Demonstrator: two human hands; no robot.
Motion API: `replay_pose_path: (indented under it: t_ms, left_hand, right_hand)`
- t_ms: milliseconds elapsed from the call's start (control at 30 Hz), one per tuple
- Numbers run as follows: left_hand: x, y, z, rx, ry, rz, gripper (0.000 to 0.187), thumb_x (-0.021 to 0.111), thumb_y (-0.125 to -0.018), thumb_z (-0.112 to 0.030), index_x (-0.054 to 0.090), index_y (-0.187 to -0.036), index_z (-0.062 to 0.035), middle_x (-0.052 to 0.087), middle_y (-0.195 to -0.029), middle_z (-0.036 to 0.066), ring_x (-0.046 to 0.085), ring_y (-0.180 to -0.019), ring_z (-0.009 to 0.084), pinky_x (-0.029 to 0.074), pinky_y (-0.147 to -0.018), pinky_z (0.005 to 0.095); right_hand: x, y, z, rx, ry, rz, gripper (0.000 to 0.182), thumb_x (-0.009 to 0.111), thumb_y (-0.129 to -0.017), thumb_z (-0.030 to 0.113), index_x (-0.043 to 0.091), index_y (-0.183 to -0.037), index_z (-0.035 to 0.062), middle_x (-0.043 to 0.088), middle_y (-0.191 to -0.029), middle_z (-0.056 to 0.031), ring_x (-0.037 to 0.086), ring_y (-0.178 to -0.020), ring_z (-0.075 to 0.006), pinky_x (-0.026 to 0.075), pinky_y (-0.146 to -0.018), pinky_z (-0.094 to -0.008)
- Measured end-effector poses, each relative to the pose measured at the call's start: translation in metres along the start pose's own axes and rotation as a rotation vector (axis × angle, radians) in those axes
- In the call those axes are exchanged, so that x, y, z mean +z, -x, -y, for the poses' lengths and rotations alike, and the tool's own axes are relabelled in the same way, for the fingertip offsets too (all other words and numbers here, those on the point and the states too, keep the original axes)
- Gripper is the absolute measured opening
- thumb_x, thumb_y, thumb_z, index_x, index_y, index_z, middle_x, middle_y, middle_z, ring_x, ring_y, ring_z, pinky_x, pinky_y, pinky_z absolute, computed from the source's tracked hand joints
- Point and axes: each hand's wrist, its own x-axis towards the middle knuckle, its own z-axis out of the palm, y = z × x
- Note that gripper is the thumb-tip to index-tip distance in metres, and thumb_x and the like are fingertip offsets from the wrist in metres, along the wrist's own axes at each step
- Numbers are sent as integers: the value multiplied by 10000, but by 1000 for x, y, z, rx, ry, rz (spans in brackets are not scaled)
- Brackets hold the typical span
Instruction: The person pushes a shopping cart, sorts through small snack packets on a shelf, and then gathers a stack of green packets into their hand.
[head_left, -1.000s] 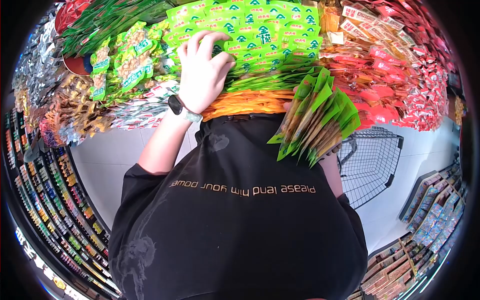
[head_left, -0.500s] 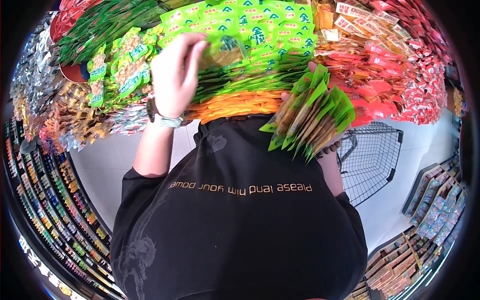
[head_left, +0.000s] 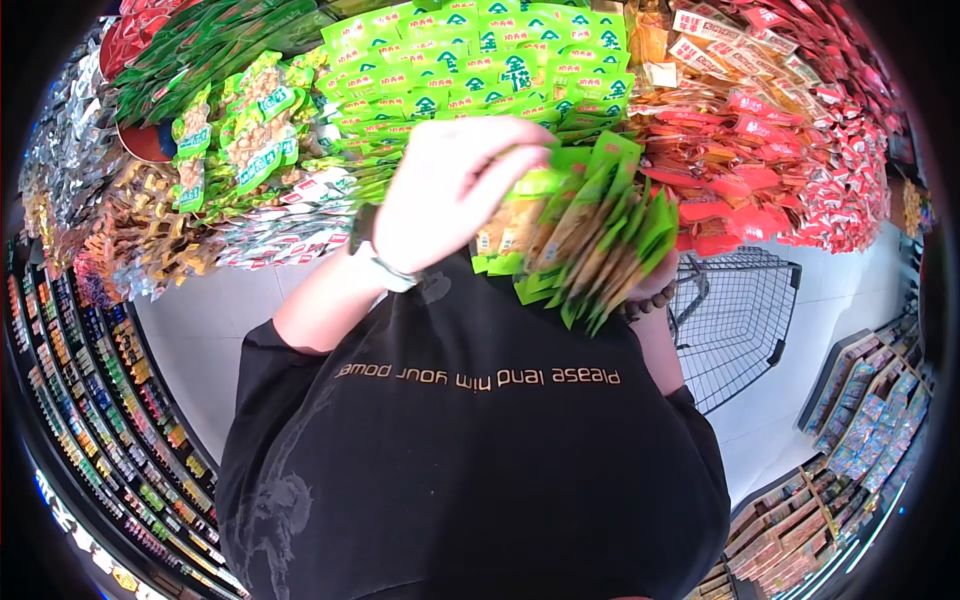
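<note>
My right hand [head_left: 660,280], with a beaded bracelet at the wrist, grips a fanned bundle of green snack packets [head_left: 600,235]; the packets hide most of its fingers. My left hand [head_left: 455,185], wearing a pale band at the wrist, is beside the bundle's left side. Its fingers are pinched at the top of a green snack packet [head_left: 508,225] with tan contents, which lies against the bundle. The left hand is slightly blurred. Just beyond both hands are neat rows of matching green packets [head_left: 440,75] on the display.
Red packets [head_left: 740,185] are heaped to the right, and nut packets [head_left: 265,125] to the left. A wire shopping cart [head_left: 740,320] stands at my right. Stocked shelves [head_left: 110,420] curve along the lower left, with more racks [head_left: 870,420] at the lower right.
My left hand has moved right and towards me, carrying a green packet from above the display rows to the bundle. The right hand's bundle has shifted slightly left.
</note>
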Motion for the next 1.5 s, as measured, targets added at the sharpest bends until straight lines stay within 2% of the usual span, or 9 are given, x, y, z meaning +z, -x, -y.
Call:
replay_pose_path:
  t_ms: [100, 200, 333, 433, 533, 633, 900, 1200, 1500]
  left_hand:
    - [25, -5, 11, 159, 52, -88, 184, 627, -996, -76, 725, -1136, -9, 747, -968, 140, 725, -844, 242, 560, -772, 337]
    - [44, -9, 9, 248, 73, -203, 212, 581, -1009, -96, 672, -1184, -17, 680, -1035, 142, 660, -858, 253, 519, -786, 354]
    - [57, -11, 6, 149, 252, -202, 291, 505, -1064, -225, 629, -1227, -19, 636, -1144, 105, 607, -954, 207, 466, -880, 330]
    - [45, -22, 22, 152, 125, -249, 319, 504, -1085, -267, 618, -1248, -17, 650, -1145, 93, 609, -992, 185, 462, -902, 334]
    - [-1, -36, 49, 235, -569, -212, 215, 658, -992, -209, 701, -1141, -60, 713, -1070, 97, 646, -1012, 272, 469, -929, 389]
    - [-7, -27, 63, 162, -839, -20, 182, 678, -923, -113, 744, -1091, -86, 730, -1053, 61, 637, -998, 281, 464, -906, 404]
    - [20, -19, 59, 254, -836, -55, 403, 655, -793, -25, 764, -1174, -97, 701, -1130, 29, 603, -1083, 247, 456, -912, 387]
    - [28, -26, 58, 253, -752, -109, 274, 689, -838, -25, 774, -1078, -125, 664, -1189, 20, 586, -1085, 257, 452, -894, 397]
    - [34, -25, 58, 294, -626, -102, 212, 714, -834, -13, 768, -1017, -105, 742, -974, -1, 627, -980, 224, 447, -851, 380]
  right_hand:
    - [-9, -3, -5, -51, 182, 205, 1091, 796, -859, 580, 213, -1667, 135, 349, -1641, -193, 363, -1518, -370, 366, -1216, -587]
    - [23, 1, 0, -77, 447, 57, 1129, 808, -816, 563, 209, -1665, 120, 370, -1636, -120, 392, -1503, -302, 360, -1228, -526]
    - [14, -15, 0, -129, 396, 422, 1063, 524, -943, 750, 161, -1684, 79, 279, -1713, -95, 336, -1544, -295, 286, -1272, -493]
    - [6, -16, 3, -134, 363, 481, 1059, 524, -944, 747, 162, -1684, 81, 276, -1714, -96, 333, -1546, -297, 287, -1272, -498]
    - [2, -12, 6, -139, 348, 477, 1055, 523, -945, 744, 163, -1684, 83, 273, -1715, -97, 331, -1547, -299, 288, -1271, -503]
    - [-1, -11, 8, -144, 339, 474, 1050, 523, -947, 741, 165, -1684, 84, 269, -1717, -99, 329, -1549, -301, 289, -1270, -508]
    - [-8, -7, 9, -152, 303, 476, 1039, 522, -950, 733, 168, -1685, 89, 261, -1721, -102, 322, -1553, -306, 293, -1269, -521]
    - [-9, -4, 11, -158, 299, 474, 1026, 521, -954, 724, 171, -1685, 93, 251, -1725, -106, 315, -1558, -312, 296, -1267, -535]
    - [-11, 0, 12, -171, 306, 464, 1013, 519, -958, 715, 175, -1685, 98, 241, -1729, -110, 307, -1563, -318, 300, -1265, -550]
